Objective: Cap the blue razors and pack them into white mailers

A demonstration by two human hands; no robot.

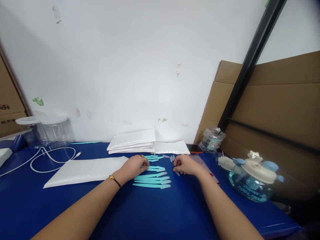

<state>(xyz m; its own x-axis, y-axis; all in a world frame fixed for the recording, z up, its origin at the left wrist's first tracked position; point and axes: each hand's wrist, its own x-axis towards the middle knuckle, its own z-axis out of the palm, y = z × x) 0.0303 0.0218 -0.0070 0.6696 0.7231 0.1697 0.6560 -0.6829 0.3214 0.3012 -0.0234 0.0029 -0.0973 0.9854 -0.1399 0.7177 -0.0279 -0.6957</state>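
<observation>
Several turquoise eyebrow razors (pixel 152 182) lie roughly side by side on the blue table, some with clear caps over their blade ends. My left hand (pixel 136 166), wearing a ring and a dark bracelet with a gold bead, is closed at the handle end of an eyebrow razor (pixel 156 169) in the middle of the row. To the right of the razors, my right hand (pixel 186 164) has its fingers curled together, with a small clear blade cap (pixel 177 173) at their tips. A few loose clear caps (pixel 172 158) lie just beyond that hand.
A white padded mailer (pixel 85 170) lies left of my hand, and a stack of mailers (pixel 133 141) is against the wall. Phones (pixel 194 148), a water bottle (pixel 255 178) and a wrapped cup (pixel 212 140) are on the right. Lidded clear jars (pixel 56 133) and a white cable (pixel 53 171) are left.
</observation>
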